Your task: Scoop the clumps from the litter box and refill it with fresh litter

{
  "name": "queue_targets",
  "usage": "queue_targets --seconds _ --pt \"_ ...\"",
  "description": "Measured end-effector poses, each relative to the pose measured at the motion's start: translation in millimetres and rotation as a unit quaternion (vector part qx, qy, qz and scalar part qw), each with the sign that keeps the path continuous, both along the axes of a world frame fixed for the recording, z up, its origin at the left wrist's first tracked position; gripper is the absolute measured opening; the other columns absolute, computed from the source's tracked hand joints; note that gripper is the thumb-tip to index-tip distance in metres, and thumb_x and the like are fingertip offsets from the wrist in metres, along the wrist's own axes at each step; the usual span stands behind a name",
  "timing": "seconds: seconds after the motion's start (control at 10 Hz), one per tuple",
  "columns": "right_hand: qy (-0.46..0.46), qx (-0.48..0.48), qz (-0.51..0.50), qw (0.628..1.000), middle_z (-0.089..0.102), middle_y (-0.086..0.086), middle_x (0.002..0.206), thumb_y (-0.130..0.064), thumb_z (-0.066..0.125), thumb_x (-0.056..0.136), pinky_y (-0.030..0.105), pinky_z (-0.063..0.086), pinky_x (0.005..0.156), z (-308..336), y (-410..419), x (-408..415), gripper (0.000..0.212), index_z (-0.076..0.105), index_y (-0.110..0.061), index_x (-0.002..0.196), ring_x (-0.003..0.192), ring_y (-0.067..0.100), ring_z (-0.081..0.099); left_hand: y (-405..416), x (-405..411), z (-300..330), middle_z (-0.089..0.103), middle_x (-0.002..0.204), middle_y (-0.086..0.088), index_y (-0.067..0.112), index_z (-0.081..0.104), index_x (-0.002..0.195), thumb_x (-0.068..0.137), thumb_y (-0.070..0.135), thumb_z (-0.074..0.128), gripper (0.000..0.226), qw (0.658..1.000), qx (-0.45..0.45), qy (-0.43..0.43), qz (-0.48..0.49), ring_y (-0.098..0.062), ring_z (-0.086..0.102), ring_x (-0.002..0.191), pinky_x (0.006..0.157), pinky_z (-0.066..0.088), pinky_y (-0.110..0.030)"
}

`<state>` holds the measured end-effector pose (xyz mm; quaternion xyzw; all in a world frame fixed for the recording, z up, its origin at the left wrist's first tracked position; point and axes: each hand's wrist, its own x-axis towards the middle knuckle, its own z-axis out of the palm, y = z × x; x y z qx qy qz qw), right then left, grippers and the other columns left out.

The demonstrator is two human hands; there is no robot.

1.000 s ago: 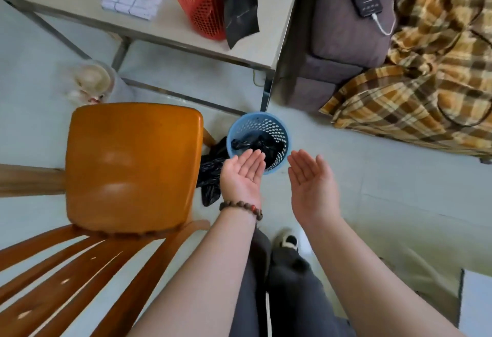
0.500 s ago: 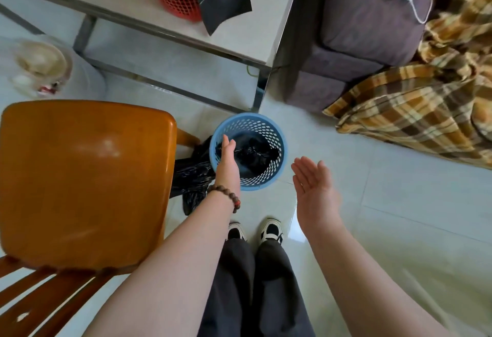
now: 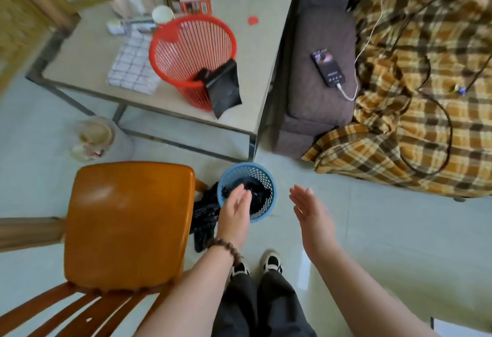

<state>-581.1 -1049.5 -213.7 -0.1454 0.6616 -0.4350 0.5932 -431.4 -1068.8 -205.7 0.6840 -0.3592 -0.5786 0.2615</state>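
Tiled floor at frame centre: left hand (image 3: 235,214) and right hand (image 3: 311,214) open, empty, over blue basket (image 3: 263,176); no litter box visible, risk scooping wrong bin.

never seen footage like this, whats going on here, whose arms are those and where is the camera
There is no machine here. The camera is worn on a person's head and looks down, so the two bare arms at the bottom are the wearer's own, with their shoes below. The left hand, with a bead bracelet at the wrist, is open above a small blue mesh basket on the floor that has a black plastic bag in it. The right hand is open too, held over bare floor. Neither hand holds anything. To the left stands an orange wooden chair. Further off, a low table carries a red basket, and a phone lies charging on a grey sofa beside a plaid blanket. No litter box or scoop is in view.
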Motion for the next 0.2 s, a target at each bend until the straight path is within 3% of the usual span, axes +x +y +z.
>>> queue_targets --seconds 0.1,0.2 --pt "0.052 0.007 0.036 0.998 0.062 -0.008 0.124 -0.039 0.041 0.097 0.036 0.032 0.112 35 27 -5 0.034 0.062 -0.023 0.119 0.122 0.008 0.051 22 8 27 0.046 0.143 0.006 0.024 0.043 0.14 0.098 0.035 0.046 0.043 0.998 -0.018 -0.028 -0.048 -0.005 0.045 0.123 0.106 0.036 -0.027" --pt "0.131 -0.008 0.079 0.988 0.058 -0.01 0.126 -0.036 0.045 0.097 0.025 0.031 0.103 63 51 -4 0.032 0.06 -0.022 0.123 0.121 0.005 0.048 36 16 53 0.043 0.146 0.004 0.023 0.04 0.142 0.097 0.036 0.045 0.047 0.989 -0.041 -0.102 -0.101 -0.012 0.04 0.132 0.109 0.034 -0.033"
